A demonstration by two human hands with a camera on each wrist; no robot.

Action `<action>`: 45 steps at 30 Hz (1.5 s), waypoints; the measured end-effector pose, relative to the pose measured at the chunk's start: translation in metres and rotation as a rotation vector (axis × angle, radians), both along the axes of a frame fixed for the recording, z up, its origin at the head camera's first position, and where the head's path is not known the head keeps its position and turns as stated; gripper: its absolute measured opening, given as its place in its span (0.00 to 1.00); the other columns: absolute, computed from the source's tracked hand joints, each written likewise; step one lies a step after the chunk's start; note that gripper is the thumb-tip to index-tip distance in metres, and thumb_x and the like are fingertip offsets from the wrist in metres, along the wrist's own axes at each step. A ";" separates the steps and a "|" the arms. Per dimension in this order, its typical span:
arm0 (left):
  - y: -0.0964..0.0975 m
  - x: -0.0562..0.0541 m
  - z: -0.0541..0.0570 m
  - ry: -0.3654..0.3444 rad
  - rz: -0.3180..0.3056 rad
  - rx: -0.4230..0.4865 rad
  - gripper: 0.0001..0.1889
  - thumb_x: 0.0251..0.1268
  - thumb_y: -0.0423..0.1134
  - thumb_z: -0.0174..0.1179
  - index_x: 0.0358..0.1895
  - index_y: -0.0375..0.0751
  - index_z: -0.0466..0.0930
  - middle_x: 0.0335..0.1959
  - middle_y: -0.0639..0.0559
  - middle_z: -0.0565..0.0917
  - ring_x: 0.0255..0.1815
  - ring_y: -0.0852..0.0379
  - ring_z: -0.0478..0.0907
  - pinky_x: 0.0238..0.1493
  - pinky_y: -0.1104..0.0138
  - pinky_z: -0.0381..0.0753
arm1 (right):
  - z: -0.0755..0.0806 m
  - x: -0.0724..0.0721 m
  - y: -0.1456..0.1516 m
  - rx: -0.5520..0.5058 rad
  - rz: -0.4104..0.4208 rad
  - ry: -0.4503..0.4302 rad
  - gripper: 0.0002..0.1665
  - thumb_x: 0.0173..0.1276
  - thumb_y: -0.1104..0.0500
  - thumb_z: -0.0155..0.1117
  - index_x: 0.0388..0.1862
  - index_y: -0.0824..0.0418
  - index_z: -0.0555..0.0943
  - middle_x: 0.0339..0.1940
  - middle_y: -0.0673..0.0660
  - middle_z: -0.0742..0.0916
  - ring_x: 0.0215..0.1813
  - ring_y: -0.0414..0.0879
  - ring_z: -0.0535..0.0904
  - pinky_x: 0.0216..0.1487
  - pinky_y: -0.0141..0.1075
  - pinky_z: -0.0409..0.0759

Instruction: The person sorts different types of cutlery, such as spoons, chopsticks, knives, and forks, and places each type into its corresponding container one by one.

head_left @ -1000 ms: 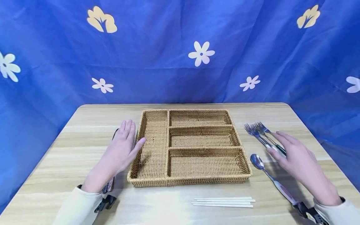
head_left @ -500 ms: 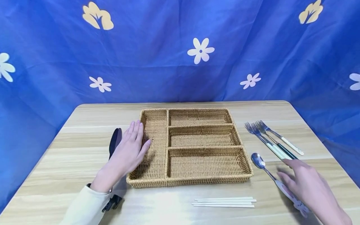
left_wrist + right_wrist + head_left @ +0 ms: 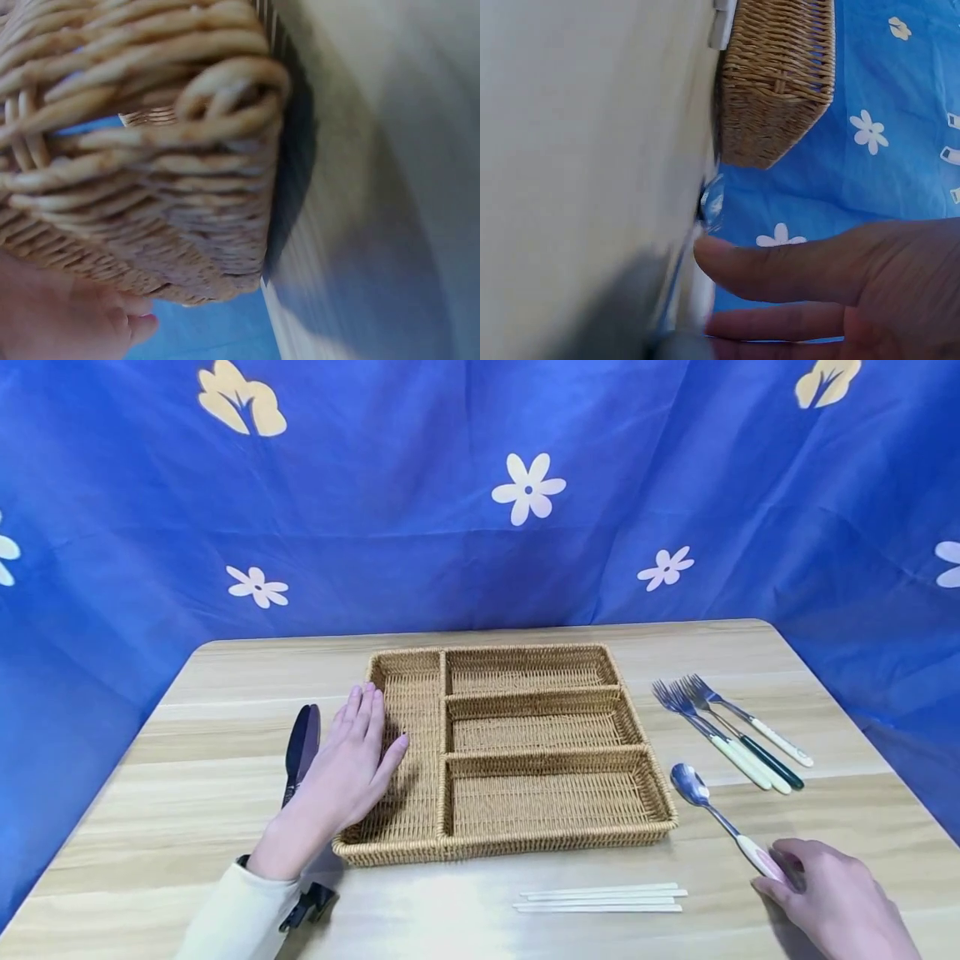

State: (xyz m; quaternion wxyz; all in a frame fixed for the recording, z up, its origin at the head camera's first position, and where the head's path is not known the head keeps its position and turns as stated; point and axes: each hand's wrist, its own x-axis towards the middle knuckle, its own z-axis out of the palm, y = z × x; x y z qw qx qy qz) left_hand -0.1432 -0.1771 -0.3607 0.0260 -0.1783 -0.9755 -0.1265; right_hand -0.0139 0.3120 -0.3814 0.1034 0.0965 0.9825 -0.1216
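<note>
A woven wicker tray with several compartments sits mid-table. My left hand lies over its left rim, fingers straight and together, thumb spread above the long left compartment. In the left wrist view part of that hand shows beside the woven wall. At the lower right my right hand pinches the pale handle of a metal spoon between thumb and fingers, covering the handle's end. The spoon's bowl points away, toward the tray's right side. The right wrist view shows the thumb at the handle.
Several forks with white, pale green and dark green handles lie right of the tray. White chopsticks lie in front of it. Dark knives lie left of it, partly under my left forearm. A blue flowered cloth hangs behind the table.
My right hand has moved from the fork handles down to the spoon and taken hold of its handle. My left hand has shifted slightly right, onto the tray's left rim.
</note>
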 end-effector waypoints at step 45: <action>0.005 0.003 0.002 0.036 0.011 -0.033 0.33 0.79 0.46 0.35 0.71 0.18 0.43 0.73 0.24 0.47 0.75 0.33 0.42 0.76 0.48 0.43 | -0.008 -0.017 -0.002 0.049 0.070 0.095 0.05 0.58 0.64 0.69 0.33 0.59 0.82 0.21 0.48 0.75 0.25 0.46 0.69 0.21 0.43 0.68</action>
